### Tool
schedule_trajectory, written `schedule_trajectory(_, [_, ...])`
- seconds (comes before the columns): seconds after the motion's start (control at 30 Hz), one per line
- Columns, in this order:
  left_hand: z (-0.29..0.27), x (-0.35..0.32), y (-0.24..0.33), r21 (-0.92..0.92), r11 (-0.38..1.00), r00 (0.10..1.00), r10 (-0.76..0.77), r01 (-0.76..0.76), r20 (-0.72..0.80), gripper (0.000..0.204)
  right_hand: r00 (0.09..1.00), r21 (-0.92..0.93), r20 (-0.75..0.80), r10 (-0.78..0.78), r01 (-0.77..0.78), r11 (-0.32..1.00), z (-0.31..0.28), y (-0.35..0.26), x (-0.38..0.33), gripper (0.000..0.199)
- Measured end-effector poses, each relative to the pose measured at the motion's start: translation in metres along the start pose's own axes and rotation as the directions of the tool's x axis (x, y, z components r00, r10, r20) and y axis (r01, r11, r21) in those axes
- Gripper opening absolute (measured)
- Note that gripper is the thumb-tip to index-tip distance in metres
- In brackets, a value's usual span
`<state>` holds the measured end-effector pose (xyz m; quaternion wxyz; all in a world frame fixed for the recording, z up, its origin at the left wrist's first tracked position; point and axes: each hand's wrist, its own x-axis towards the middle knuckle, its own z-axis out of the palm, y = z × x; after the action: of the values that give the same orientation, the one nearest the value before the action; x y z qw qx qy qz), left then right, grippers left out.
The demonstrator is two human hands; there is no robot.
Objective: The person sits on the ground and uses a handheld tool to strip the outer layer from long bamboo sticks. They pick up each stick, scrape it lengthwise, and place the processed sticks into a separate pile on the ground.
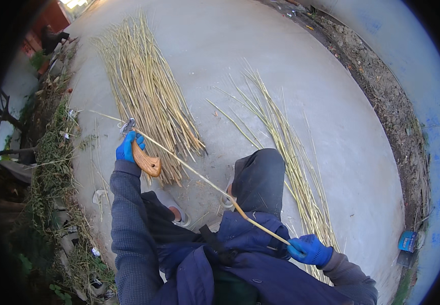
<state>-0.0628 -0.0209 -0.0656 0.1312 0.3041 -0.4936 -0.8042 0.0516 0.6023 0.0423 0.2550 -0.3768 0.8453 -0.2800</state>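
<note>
My left hand (128, 147), in a blue glove, is closed round a tool with a curved wooden handle (147, 161) and a small metal head (127, 125). A long thin stick (207, 181) runs slantwise across my lap and passes by the metal head. Its thicker, browner end is gripped by my right hand (308, 249), also blue-gloved, at the lower right. The thin tip reaches past the tool to the left. Whether the metal head touches the stick cannot be made out.
A wide pile of sticks (149, 91) lies on the concrete floor (215, 61) ahead. A narrower bundle (293, 157) lies to the right of my knee (260, 175). Weeds (57, 168) line the left edge; a soil strip (377, 76) and blue container (408, 241) are at right.
</note>
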Motion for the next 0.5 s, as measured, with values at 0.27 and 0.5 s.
schedule_trajectory(0.27, [0.069,-0.024,0.005,-0.081,0.996,0.994,-0.018,0.027,0.109,0.031,0.817,0.377,0.444,0.368,-0.543,0.750,-0.019,0.001,-0.003,0.045])
schedule_trajectory(0.5, [0.149,-0.071,-0.009,0.097,0.991,0.966,-0.117,0.097,0.232,0.038,0.903,0.734,0.277,0.328,-0.419,0.534,-0.039,-0.033,0.089,0.035])
